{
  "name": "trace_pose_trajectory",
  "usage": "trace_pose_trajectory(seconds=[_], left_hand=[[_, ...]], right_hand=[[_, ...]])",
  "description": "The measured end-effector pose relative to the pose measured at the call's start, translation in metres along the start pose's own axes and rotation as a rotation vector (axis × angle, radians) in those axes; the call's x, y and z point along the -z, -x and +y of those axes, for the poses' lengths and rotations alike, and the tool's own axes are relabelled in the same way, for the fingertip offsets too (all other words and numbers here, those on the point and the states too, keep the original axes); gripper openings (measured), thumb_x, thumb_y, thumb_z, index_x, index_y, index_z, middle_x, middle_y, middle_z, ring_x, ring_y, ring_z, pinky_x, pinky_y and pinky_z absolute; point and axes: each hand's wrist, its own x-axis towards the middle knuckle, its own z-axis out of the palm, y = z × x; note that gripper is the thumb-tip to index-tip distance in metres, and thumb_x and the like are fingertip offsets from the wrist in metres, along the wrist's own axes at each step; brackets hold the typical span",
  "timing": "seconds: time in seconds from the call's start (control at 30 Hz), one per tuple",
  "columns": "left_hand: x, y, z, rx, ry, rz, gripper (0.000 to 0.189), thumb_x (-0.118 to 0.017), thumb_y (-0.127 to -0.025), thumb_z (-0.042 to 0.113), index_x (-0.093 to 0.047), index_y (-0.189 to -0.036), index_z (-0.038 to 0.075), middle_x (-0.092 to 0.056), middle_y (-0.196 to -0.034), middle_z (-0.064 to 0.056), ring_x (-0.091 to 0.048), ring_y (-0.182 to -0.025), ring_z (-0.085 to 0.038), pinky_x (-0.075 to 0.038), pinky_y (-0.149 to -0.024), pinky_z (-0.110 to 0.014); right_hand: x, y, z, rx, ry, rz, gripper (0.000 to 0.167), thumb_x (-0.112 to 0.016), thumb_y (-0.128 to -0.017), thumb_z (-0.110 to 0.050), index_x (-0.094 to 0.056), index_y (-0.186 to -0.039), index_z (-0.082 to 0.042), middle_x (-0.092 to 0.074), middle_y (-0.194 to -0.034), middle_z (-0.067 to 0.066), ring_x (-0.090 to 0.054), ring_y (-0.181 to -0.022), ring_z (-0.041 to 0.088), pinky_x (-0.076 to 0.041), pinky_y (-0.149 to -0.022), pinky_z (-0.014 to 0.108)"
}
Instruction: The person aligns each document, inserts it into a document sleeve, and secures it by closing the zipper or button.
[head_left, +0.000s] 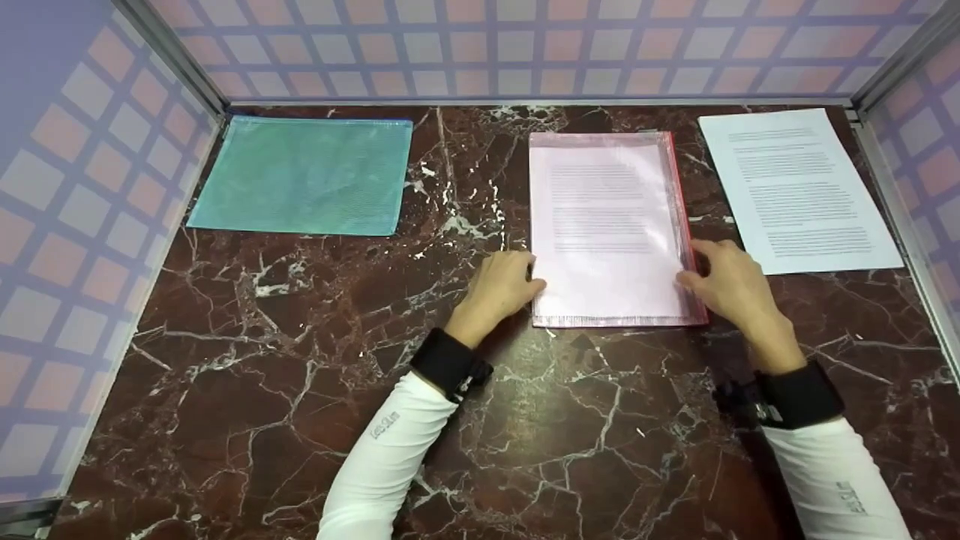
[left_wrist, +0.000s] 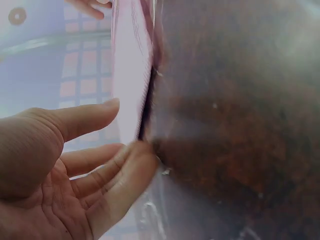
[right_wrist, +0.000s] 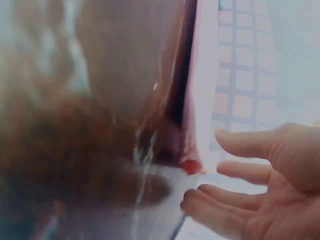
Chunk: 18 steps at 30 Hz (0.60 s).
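A pink clear zip folder (head_left: 600,289) with a printed sheet showing through lies upright on the dark marbled table, a red strip along its right side. At its lower left edge is my left hand (head_left: 501,283); the thumb lies over the folder's face and the bent fingertips touch the edge. My right hand (head_left: 731,281) is at the lower right edge, thumb overlapping the folder in the head view. In the right wrist view, that hand's thumb and fingers (right_wrist: 215,212) are spread beside the red corner (right_wrist: 191,166).
A green mesh zip folder (head_left: 300,176) lies at the back left. A printed paper sheet (head_left: 802,191) lies at the right, close beside the pink folder. Checked panels (head_left: 517,52) wall the table (head_left: 300,420) at the back and sides.
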Motion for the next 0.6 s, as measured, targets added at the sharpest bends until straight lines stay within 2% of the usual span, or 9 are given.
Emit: trace_pose_trajectory(seconds=[0.17, 0.3, 0.43, 0.6], left_hand=[[-0.004, 0.014, 0.011, -0.12, -0.168, -0.052, 0.044, -0.064, -0.095, 0.036, -0.06, -0.13, 0.01, -0.06, -0.13, -0.014, -0.062, -0.112, -0.028, -0.058, -0.091, -0.039], [-0.009, 0.02, 0.019, -0.217, -0.232, -0.109, 0.046, -0.064, -0.095, 0.033, -0.056, -0.136, 0.014, -0.05, -0.147, -0.015, -0.048, -0.136, -0.035, -0.049, -0.108, -0.048], [-0.016, 0.021, 0.022, -0.278, -0.263, -0.166, 0.041, -0.064, -0.095, 0.031, -0.059, -0.133, 0.015, -0.048, -0.148, -0.016, -0.041, -0.143, -0.038, -0.039, -0.117, -0.051], [-0.019, 0.02, 0.021, -0.29, -0.3, -0.192, 0.039, -0.063, -0.096, 0.031, -0.061, -0.131, 0.016, -0.05, -0.146, -0.015, -0.044, -0.14, -0.037, -0.041, -0.116, -0.049]], right_hand=[[-0.007, 0.018, -0.013, 0.122, 0.094, -0.121, 0.061, -0.069, -0.091, -0.027, -0.049, -0.142, -0.001, -0.045, -0.142, 0.037, -0.047, -0.125, 0.057, -0.04, -0.102, 0.07], [-0.016, 0.027, -0.019, 0.168, 0.146, -0.171, 0.06, -0.068, -0.092, -0.029, -0.05, -0.142, -0.003, -0.04, -0.146, 0.037, -0.041, -0.13, 0.059, -0.039, -0.104, 0.071], [-0.022, 0.029, -0.02, 0.17, 0.196, -0.195, 0.058, -0.064, -0.095, -0.029, -0.049, -0.143, -0.002, -0.037, -0.147, 0.038, -0.038, -0.134, 0.059, -0.039, -0.105, 0.07], [-0.024, 0.026, -0.022, 0.162, 0.219, -0.22, 0.058, -0.064, -0.095, -0.031, -0.049, -0.143, -0.001, -0.038, -0.148, 0.038, -0.037, -0.138, 0.055, -0.039, -0.107, 0.068]])
